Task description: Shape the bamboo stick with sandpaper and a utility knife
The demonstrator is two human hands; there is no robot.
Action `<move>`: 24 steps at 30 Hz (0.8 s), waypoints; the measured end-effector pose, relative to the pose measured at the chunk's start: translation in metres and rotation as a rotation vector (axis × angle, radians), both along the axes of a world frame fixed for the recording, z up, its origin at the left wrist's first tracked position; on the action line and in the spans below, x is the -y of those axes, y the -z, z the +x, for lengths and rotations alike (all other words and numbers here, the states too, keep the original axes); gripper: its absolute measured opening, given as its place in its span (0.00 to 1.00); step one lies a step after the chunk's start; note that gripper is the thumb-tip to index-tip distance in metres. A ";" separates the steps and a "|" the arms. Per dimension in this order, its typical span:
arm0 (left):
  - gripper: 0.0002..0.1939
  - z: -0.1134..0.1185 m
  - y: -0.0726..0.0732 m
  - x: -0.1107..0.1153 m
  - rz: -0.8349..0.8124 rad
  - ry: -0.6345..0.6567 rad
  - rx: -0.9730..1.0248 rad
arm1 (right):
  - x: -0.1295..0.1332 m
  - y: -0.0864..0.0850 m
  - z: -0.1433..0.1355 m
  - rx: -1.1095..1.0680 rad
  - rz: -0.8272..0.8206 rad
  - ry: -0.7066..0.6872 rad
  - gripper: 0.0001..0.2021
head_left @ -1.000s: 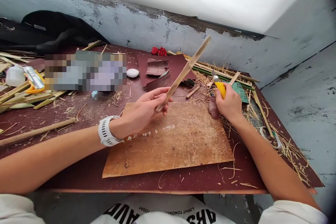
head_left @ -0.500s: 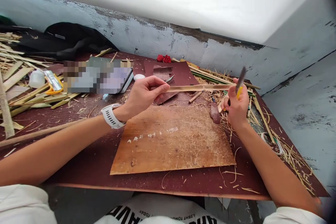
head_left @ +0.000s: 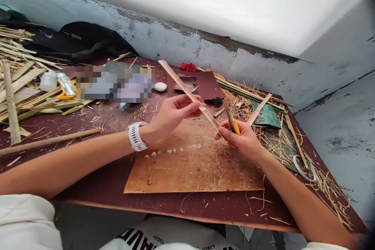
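A pale bamboo strip (head_left: 176,77) slants across the space above the wooden board (head_left: 187,174), its far end up and to the left. My left hand (head_left: 172,115) pinches it near the middle between thumb and fingers. The strip's lower end meets the fingers of my right hand (head_left: 246,140), which also grips a utility knife (head_left: 236,126) with a yellow part on its handle. The knife's blade points up and away from me. Fingers hide most of the handle. Fine shavings lie scattered on the board below.
Bamboo strips (head_left: 22,80) pile up at the left, near a yellow-handled tool (head_left: 66,86) and a stick (head_left: 55,141). Red flowers (head_left: 191,67) and a white oval object (head_left: 160,86) sit farther back. At right lie shavings, green sandpaper (head_left: 268,115) and a tape roll (head_left: 306,172).
The strip has swung from nearly level to a steep slant. My right hand has come left and down towards the board with the knife; my left hand has shifted slightly along the strip.
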State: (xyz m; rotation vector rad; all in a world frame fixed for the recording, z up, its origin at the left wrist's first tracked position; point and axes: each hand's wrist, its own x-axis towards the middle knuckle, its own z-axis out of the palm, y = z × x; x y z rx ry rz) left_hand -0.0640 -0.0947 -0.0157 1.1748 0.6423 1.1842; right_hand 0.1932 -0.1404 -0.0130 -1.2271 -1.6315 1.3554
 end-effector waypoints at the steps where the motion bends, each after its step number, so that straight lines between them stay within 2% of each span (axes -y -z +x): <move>1: 0.20 0.002 -0.001 0.007 -0.013 0.052 -0.035 | 0.002 0.000 -0.002 0.021 -0.003 -0.048 0.17; 4: 0.17 0.001 -0.007 0.017 0.007 0.076 -0.072 | 0.005 0.004 -0.001 0.040 0.022 -0.106 0.17; 8: 0.14 -0.005 -0.010 0.014 0.122 -0.044 -0.135 | 0.000 0.011 0.007 0.004 0.254 0.049 0.21; 10: 0.15 -0.007 -0.010 0.012 0.136 -0.048 -0.204 | -0.002 0.013 0.009 0.018 0.361 0.109 0.22; 13: 0.14 -0.007 -0.010 0.012 0.126 0.023 -0.342 | -0.001 0.012 0.011 0.204 0.517 0.217 0.19; 17: 0.17 -0.008 -0.014 0.013 0.207 0.093 -0.480 | 0.001 0.011 0.012 0.489 0.755 0.409 0.16; 21: 0.08 -0.010 -0.011 0.010 0.251 0.184 -0.490 | -0.003 0.014 0.016 0.509 0.791 0.442 0.13; 24: 0.12 -0.011 -0.006 0.006 0.222 0.218 -0.435 | -0.004 0.015 0.018 0.530 0.784 0.413 0.14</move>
